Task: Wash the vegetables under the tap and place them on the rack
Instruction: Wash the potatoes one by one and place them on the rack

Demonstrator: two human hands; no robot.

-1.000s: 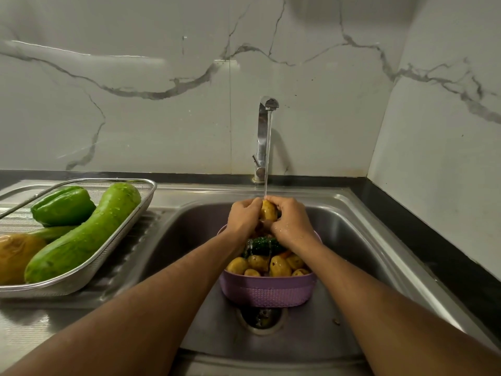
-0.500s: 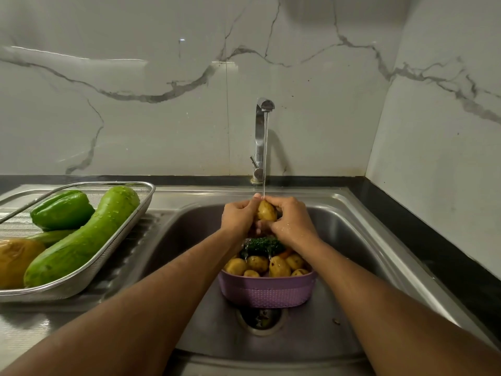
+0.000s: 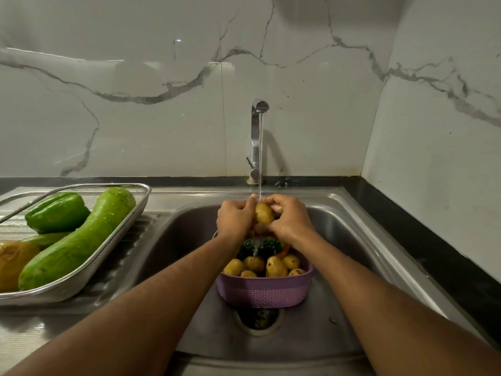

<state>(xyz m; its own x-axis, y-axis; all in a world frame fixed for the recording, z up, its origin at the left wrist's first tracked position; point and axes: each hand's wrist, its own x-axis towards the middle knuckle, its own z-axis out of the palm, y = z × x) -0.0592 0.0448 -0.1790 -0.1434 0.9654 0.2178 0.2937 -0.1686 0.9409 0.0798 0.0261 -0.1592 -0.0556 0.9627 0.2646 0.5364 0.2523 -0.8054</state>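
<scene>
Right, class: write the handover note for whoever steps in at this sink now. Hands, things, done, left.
Left hand and right hand: both grip one potato under the running tap.
Basket in the sink: more potatoes and some greens, unwashed as far as shows.
Rack: gourd, pepper and others, wet, done.
Left: finish this potato, rack it, then the basket's rest.

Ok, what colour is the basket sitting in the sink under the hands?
Purple, with a woven-look texture on its wall; the basket shows clearly in the head view, the only one.
</scene>
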